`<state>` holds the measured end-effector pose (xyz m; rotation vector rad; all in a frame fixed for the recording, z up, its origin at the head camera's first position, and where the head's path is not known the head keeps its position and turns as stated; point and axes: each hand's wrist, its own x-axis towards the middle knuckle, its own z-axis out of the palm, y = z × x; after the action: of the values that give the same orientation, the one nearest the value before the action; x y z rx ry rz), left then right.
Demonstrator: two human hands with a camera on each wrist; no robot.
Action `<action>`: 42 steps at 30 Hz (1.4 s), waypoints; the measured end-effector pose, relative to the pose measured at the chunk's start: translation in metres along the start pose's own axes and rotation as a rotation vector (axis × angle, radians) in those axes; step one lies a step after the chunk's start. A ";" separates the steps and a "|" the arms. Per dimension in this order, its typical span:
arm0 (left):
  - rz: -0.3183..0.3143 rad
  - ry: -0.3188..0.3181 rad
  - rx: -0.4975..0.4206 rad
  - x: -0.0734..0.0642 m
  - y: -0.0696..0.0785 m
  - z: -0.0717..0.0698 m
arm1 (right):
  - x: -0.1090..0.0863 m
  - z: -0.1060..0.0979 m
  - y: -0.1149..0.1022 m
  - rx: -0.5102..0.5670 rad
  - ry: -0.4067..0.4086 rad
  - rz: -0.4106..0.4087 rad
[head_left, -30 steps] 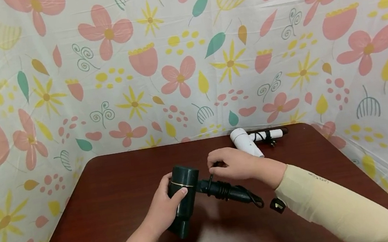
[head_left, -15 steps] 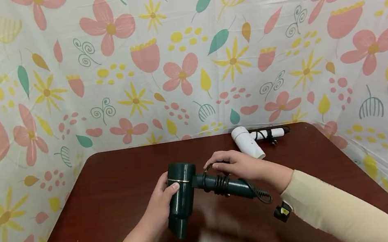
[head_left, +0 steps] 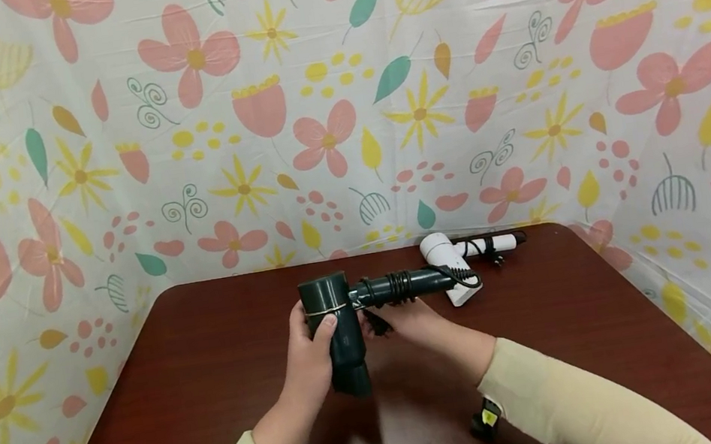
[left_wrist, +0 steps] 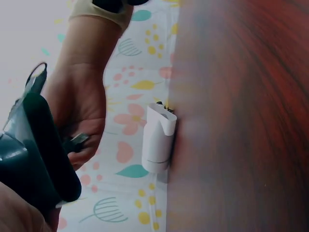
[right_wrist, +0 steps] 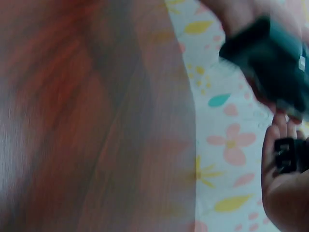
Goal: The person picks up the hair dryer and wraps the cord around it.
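My left hand [head_left: 309,354] grips the barrel of a dark green hair dryer [head_left: 346,341], thumb across its front and nozzle pointing down. The dryer's handle [head_left: 428,280] extends right, wrapped in its black cord [head_left: 400,286], with a loop at the far end. Below the handle is my right hand [head_left: 419,321], partly hidden by it. A black plug [head_left: 378,323] hangs near those fingers. In the right wrist view, the right hand's fingers [right_wrist: 280,128] look fairly straight, with the plug [right_wrist: 286,154] in front of the palm.
A white hair dryer [head_left: 445,258], its handle wrapped in a black cord, lies at the back right of the brown table [head_left: 229,391]. Behind the table hangs a flower-print cloth [head_left: 320,67]. Each sleeve carries a black strapped device [head_left: 486,420] near the wrist.
The green dryer has risen and its handle has tilted up to nearly level. My right hand has passed from above the handle to beneath it. The plug now shows below the handle.
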<state>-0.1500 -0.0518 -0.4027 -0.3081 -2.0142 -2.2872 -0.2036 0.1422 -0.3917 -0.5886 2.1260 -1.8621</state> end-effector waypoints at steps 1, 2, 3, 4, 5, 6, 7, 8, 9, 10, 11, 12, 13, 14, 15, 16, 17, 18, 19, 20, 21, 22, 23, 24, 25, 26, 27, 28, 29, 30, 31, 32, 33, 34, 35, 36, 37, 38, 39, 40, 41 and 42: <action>0.007 0.003 0.000 0.001 -0.001 0.002 | 0.000 0.003 0.000 -0.042 0.045 0.017; 0.014 0.005 0.005 0.002 -0.003 0.003 | 0.000 0.005 0.000 -0.065 0.082 0.034; 0.021 0.004 0.014 0.003 -0.004 0.005 | -0.001 0.008 -0.001 -0.064 0.113 0.044; 0.032 -0.001 0.019 0.003 -0.005 0.006 | -0.002 0.010 -0.001 -0.060 0.140 0.053; 0.042 -0.004 0.020 0.004 -0.006 0.006 | -0.004 0.011 -0.002 -0.038 0.165 0.071; 0.048 -0.009 0.017 0.005 -0.007 0.007 | -0.005 0.013 -0.003 -0.012 0.175 0.080; 0.055 -0.010 0.025 0.006 -0.008 0.007 | -0.008 0.015 -0.004 0.009 0.179 0.087; 0.064 -0.010 0.027 0.007 -0.009 0.007 | -0.009 0.017 -0.005 0.019 0.179 0.096; 0.070 -0.009 0.028 0.008 -0.010 0.007 | -0.012 0.018 -0.007 0.019 0.178 0.107; 0.073 -0.006 0.033 0.009 -0.011 0.007 | -0.013 0.019 -0.008 0.017 0.170 0.113; 0.074 0.000 0.036 0.009 -0.012 0.007 | -0.016 0.020 -0.010 0.019 0.162 0.126; 0.075 0.003 0.042 0.010 -0.012 0.007 | -0.017 0.021 -0.011 0.001 0.157 0.133; 0.078 0.006 0.058 0.011 -0.012 0.007 | -0.018 0.022 -0.013 -0.011 0.152 0.131; 0.076 0.009 0.065 0.011 -0.012 0.006 | -0.019 0.023 -0.014 -0.021 0.153 0.129; 0.070 0.010 0.071 0.012 -0.012 0.006 | -0.020 0.024 -0.016 -0.030 0.154 0.124; 0.065 0.010 0.077 0.013 -0.012 0.005 | -0.021 0.024 -0.017 -0.035 0.155 0.115; 0.060 0.005 0.080 0.013 -0.011 0.005 | -0.022 0.025 -0.018 -0.048 0.164 0.111; 0.053 -0.002 0.084 0.013 -0.011 0.005 | -0.022 0.025 -0.019 -0.065 0.175 0.103; 0.044 -0.010 0.089 0.014 -0.010 0.005 | -0.023 0.025 -0.020 -0.079 0.186 0.097; 0.029 -0.016 0.093 0.014 -0.010 0.004 | -0.024 0.026 -0.020 -0.088 0.197 0.095; 0.020 -0.022 0.108 0.015 -0.010 0.004 | -0.024 0.026 -0.021 -0.101 0.209 0.095; 0.012 -0.025 0.127 0.016 -0.010 0.004 | -0.025 0.027 -0.020 -0.110 0.224 0.101; 0.001 -0.029 0.142 0.018 -0.011 0.003 | -0.025 0.028 -0.020 -0.121 0.240 0.107; -0.013 -0.031 0.159 0.019 -0.011 0.002 | -0.025 0.029 -0.019 -0.116 0.249 0.115; -0.027 -0.032 0.175 0.021 -0.012 0.002 | -0.026 0.030 -0.019 -0.107 0.256 0.126; -0.040 -0.032 0.191 0.022 -0.013 0.001 | -0.026 0.030 -0.018 -0.093 0.259 0.136; -0.051 -0.033 0.203 0.024 -0.014 0.000 | -0.025 0.031 -0.017 -0.087 0.263 0.144; -0.064 -0.038 0.206 0.026 -0.015 -0.002 | -0.024 0.031 -0.015 -0.076 0.262 0.147; -0.078 -0.043 0.209 0.028 -0.016 -0.003 | -0.023 0.032 -0.013 -0.064 0.260 0.148; -0.092 -0.048 0.222 0.030 -0.017 -0.005 | -0.021 0.032 -0.011 -0.055 0.257 0.150; -0.104 -0.054 0.230 0.033 -0.018 -0.006 | -0.019 0.031 -0.008 -0.049 0.254 0.150; -0.117 -0.057 0.239 0.035 -0.020 -0.008 | -0.016 0.031 -0.005 -0.041 0.250 0.152; -0.130 -0.060 0.241 0.038 -0.021 -0.009 | -0.014 0.030 -0.002 -0.036 0.247 0.153; -0.144 -0.062 0.242 0.042 -0.023 -0.010 | -0.011 0.030 0.001 -0.026 0.243 0.158; -0.157 -0.063 0.244 0.045 -0.025 -0.012 | -0.008 0.030 0.004 -0.016 0.239 0.163; -0.176 -0.058 0.244 0.049 -0.027 -0.013 | -0.005 0.030 0.007 -0.004 0.235 0.168; -0.193 -0.053 0.240 0.053 -0.029 -0.014 | -0.002 0.029 0.009 0.008 0.230 0.168; -0.214 -0.043 0.243 0.057 -0.032 -0.014 | 0.001 0.029 0.013 0.024 0.225 0.170; -0.233 -0.035 0.246 0.061 -0.034 -0.015 | 0.004 0.029 0.016 0.038 0.221 0.172; -0.253 -0.027 0.254 0.066 -0.038 -0.015 | 0.007 0.029 0.019 0.051 0.220 0.178; -0.275 -0.017 0.266 0.070 -0.041 -0.016 | 0.011 0.028 0.023 0.058 0.219 0.179; -0.295 -0.007 0.282 0.075 -0.044 -0.016 | 0.015 0.028 0.027 0.070 0.220 0.183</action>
<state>-0.2328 -0.0561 -0.4320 0.0023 -2.4910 -2.1026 -0.2084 0.1134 -0.4209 -0.1726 2.1523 -1.9648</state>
